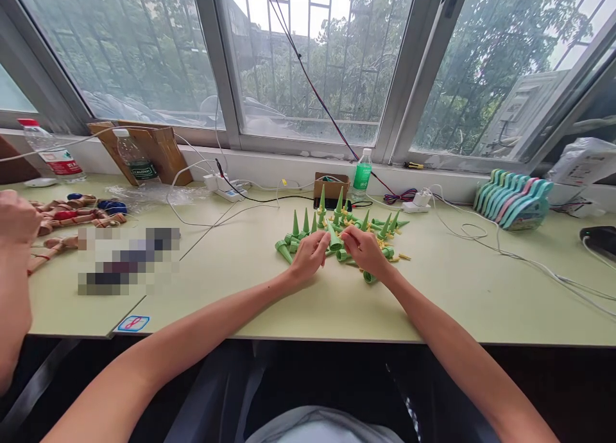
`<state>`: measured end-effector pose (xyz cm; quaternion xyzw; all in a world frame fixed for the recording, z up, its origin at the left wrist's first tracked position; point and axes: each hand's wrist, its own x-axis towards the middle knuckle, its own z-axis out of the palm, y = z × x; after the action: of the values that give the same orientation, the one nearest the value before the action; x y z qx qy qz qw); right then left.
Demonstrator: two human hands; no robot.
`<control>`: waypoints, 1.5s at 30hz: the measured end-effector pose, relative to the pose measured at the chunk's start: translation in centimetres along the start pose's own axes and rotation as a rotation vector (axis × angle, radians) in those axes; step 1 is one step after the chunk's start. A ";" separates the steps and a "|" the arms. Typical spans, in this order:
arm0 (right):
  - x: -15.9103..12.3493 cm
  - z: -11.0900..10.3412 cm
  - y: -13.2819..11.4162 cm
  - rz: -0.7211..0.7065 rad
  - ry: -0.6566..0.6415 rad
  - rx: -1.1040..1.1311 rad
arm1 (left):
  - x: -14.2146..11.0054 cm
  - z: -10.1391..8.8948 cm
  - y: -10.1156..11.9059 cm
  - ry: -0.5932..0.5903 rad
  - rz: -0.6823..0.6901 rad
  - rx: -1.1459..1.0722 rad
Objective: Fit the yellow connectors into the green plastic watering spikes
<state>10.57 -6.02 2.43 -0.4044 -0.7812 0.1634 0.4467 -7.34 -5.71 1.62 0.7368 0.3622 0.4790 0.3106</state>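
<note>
Over the middle of the table (231, 289), my left hand (309, 257) is closed on a green plastic cone spike (333, 239) with its tip tilted upward. Close beside the spike's right side, my right hand (366, 250) is pinched; whatever lies between its fingertips is too small to make out. Behind and around both hands is a cluster of similar green spikes, some upright like this standing spike (339, 205) and some on their sides, like the lying spike (283, 250). Small yellow pieces (404, 257) are scattered among them.
A co-worker's hand (19, 218) is at the left, near wooden jointed pieces (62, 215). Behind the spikes stand a small cardboard box (331, 183) and a green-labelled bottle (362, 173). White cables (520, 257) cross the right side, near pastel hangers (513, 199).
</note>
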 end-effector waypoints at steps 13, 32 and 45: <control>0.2 0.1 0.6 -0.011 0.026 -0.077 | 0.0 0.2 -0.2 -0.026 0.071 -0.011; 0.2 0.1 1.1 0.000 0.016 -0.096 | 0.1 0.5 -1.1 0.015 0.235 0.051; 0.3 0.2 1.5 0.029 -0.024 -0.112 | -0.2 0.7 -0.8 0.018 0.154 0.092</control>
<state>11.03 -4.89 1.56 -0.4380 -0.7886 0.1306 0.4114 -6.90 -5.47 0.63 0.7718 0.3290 0.4906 0.2354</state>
